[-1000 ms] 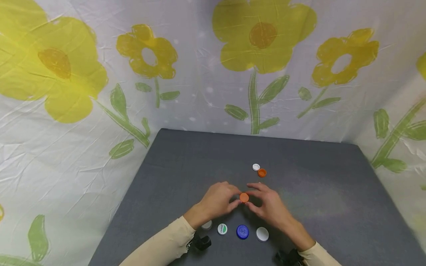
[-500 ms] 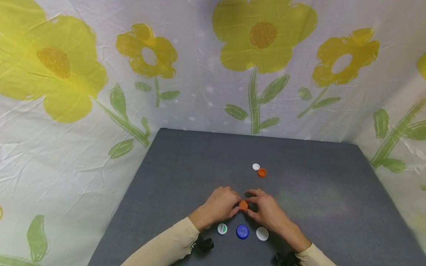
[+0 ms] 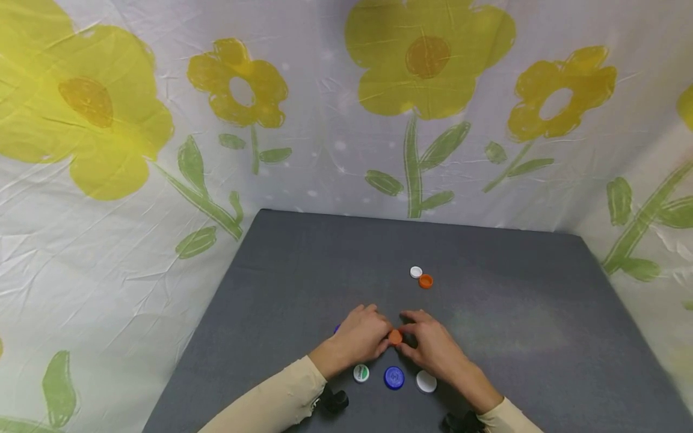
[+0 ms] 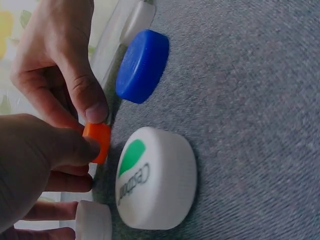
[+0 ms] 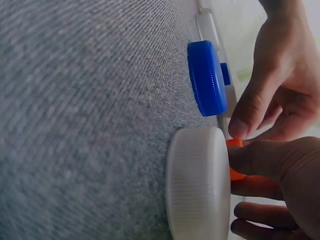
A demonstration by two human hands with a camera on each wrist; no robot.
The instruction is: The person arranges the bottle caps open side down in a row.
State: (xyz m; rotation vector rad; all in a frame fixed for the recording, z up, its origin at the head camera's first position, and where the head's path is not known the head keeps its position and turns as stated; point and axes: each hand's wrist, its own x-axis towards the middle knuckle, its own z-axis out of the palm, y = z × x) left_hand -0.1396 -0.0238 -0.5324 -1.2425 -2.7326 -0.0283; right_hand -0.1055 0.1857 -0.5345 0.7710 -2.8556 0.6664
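An orange bottle cap [image 3: 396, 337] is between my two hands, low over the dark table. My left hand [image 3: 360, 337] pinches its left side with thumb and forefinger. On the opposite side, my right hand [image 3: 433, 343] grips it between thumb and forefinger. Nearer to me lie a white cap with a green mark [image 3: 361, 373], a blue cap [image 3: 394, 377] and a plain white cap [image 3: 426, 381]. In the left wrist view another white cap [image 4: 93, 220] is close by my left fingers. A blue cap [image 3: 337, 329] is mostly hidden behind my left hand.
Farther back, a small white cap [image 3: 415, 272] lies against another orange cap [image 3: 426, 281]. The grey table [image 3: 514, 288] ends at a white flower-printed sheet [image 3: 325, 120] along the back and sides.
Both hands have come slightly toward me with the orange cap, then slowed. A pale cap at the left is now covered by my left hand, and a blue cap's edge shows beyond it.
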